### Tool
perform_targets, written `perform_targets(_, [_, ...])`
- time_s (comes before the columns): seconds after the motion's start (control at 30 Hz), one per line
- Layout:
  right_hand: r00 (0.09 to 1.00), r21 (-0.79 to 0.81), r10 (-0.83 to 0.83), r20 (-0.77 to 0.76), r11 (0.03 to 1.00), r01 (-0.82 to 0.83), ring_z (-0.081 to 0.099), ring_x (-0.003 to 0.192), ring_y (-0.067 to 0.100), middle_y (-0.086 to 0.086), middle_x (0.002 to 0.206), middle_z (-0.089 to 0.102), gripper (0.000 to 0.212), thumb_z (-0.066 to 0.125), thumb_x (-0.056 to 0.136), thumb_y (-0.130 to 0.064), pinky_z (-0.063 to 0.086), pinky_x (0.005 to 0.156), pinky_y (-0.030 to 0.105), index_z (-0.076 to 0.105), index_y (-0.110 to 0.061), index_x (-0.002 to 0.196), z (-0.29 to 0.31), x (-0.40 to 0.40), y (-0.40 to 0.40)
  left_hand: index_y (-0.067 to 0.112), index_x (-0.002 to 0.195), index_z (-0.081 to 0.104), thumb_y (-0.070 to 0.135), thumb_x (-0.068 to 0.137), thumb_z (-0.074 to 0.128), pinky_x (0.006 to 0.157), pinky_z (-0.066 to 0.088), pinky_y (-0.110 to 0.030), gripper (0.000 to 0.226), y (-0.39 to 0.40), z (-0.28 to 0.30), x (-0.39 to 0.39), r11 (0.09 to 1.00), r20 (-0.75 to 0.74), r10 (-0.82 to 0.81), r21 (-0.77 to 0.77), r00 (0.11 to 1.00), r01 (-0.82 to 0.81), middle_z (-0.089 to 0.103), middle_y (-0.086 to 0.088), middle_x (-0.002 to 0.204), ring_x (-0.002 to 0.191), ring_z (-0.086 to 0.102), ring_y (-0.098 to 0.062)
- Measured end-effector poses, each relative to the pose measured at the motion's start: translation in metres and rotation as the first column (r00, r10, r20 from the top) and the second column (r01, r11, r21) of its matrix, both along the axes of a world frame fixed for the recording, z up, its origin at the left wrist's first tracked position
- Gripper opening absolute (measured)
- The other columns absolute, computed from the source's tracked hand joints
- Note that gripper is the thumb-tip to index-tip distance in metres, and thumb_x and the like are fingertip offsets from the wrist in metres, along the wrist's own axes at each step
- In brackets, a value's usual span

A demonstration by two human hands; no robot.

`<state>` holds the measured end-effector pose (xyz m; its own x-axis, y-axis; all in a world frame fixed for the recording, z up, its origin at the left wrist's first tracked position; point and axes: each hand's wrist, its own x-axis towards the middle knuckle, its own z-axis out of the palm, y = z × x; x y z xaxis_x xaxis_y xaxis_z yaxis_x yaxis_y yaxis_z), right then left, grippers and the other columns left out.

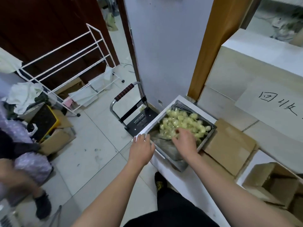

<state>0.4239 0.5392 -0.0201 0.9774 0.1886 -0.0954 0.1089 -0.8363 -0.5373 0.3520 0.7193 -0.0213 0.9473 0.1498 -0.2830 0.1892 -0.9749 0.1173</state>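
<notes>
Left grip (141, 148) lay flat at tray (209, 136) corner | right grip (185, 141) curled into yellow pieces (180, 120), hold unclear | step: gathering | next needed gentle lift.

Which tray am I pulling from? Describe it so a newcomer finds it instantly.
Start at the tall pale wall panel in the middle of the view; at its foot a white ledge runs toward you. On it sits a grey metal tray, with the right hand reaching into it. Unlike the brown cardboard boxes beside it, it is shiny and holds a heap of pale yellow pieces.
</notes>
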Motion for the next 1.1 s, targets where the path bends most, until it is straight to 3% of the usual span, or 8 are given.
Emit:
perform_targets(0.13, [0.979,-0.269,0.199,0.044,0.946,-0.18,0.054,0.114,0.023,0.003,0.117,0.066,0.031,0.065,0.092,-0.022,0.039,0.107,0.04,0.059,-0.014,0.121,-0.007,0.048,0.027,0.011,0.14,0.043,0.035,0.104,0.029,0.116,0.027,-0.04,0.045,0.013,0.001,0.038,1.0,-0.026,0.024,-0.015,0.999,-0.025,0.049,-0.01,0.141,0.133,0.04,-0.026])
perform_targets(0.27, [0.92,-0.537,0.377,-0.105,0.757,-0.372,0.051,0.119,0.031,0.01,0.112,0.069,0.061,0.071,0.075,-0.007,0.03,0.11,0.045,0.047,-0.007,0.131,-0.022,0.079,0.049,0.011,0.14,0.043,0.037,0.104,0.031,0.115,0.028,-0.04,0.045,0.022,-0.011,0.06,0.999,-0.053,0.029,-0.027,0.998,-0.03,0.048,-0.01,0.142,0.131,0.041,-0.027])
perform_targets(0.37, [0.888,-0.665,0.427,-0.169,0.616,-0.423,0.049,0.116,0.03,0.01,0.114,0.067,0.044,0.069,0.079,-0.013,0.031,0.106,0.046,0.058,-0.009,0.122,-0.031,0.09,0.056,0.011,0.138,0.046,0.036,0.104,0.033,0.112,0.03,-0.037,0.044,0.03,-0.019,0.071,0.998,-0.06,0.051,-0.041,0.997,-0.053,0.048,-0.011,0.142,0.129,0.043,-0.028])
perform_targets(0.53, [0.868,-0.715,0.412,-0.275,0.516,-0.472,0.045,0.113,0.03,0.01,0.116,0.059,0.027,0.064,0.083,-0.017,0.03,0.107,0.048,0.067,-0.014,0.109,-0.033,0.091,0.064,0.011,0.139,0.047,0.036,0.104,0.036,0.108,0.032,-0.036,0.044,0.036,-0.024,0.076,0.995,-0.078,0.068,-0.066,0.995,-0.073,0.05,-0.01,0.139,0.126,0.045,-0.028])
perform_targets(0.7, [0.901,-0.718,0.338,-0.272,0.553,-0.424,0.042,0.117,0.031,0.011,0.117,0.057,0.032,0.067,0.081,-0.02,0.024,0.106,0.049,0.066,-0.015,0.113,-0.017,0.085,0.078,0.011,0.136,0.047,0.037,0.105,0.032,0.108,0.033,-0.035,0.043,0.043,-0.023,0.085,0.999,-0.092,0.008,-0.04,0.996,-0.012,0.052,-0.009,0.134,0.124,0.045,-0.026])
perform_targets(0.83, [0.93,-0.611,0.338,-0.143,0.709,-0.352,0.046,0.122,0.03,0.008,0.119,0.062,0.045,0.069,0.078,-0.012,0.018,0.115,0.049,0.057,-0.011,0.122,-0.001,0.075,0.08,0.013,0.139,0.046,0.04,0.105,0.03,0.11,0.032,-0.037,0.046,0.05,-0.019,0.087,1.0,-0.093,-0.018,-0.004,0.995,0.017,0.052,-0.007,0.136,0.127,0.045,-0.025])
perform_targets(0.93, [0.962,-0.509,0.27,-0.034,0.824,-0.249,0.049,0.123,0.027,0.006,0.125,0.061,0.034,0.054,0.094,-0.02,0.018,0.119,0.046,0.053,-0.012,0.127,0.008,0.057,0.077,0.015,0.142,0.044,0.043,0.105,0.029,0.111,0.032,-0.039,0.049,0.055,-0.015,0.081,0.998,-0.079,-0.058,0.031,0.995,0.06,0.05,-0.006,0.139,0.13,0.043,-0.025])
perform_targets(1.1, [0.972,-0.444,0.143,-0.184,0.87,-0.212,0.033,0.143,0.03,0.012,0.157,0.035,0.055,0.038,0.103,-0.04,0.018,0.121,0.045,0.035,-0.011,0.149,0.019,0.022,0.063,0.015,0.144,0.042,0.041,0.105,0.027,0.116,0.028,-0.043,0.05,0.059,-0.005,0.063,0.99,-0.052,-0.134,0.031,0.99,0.136,0.048,-0.007,0.143,0.134,0.039,-0.025])
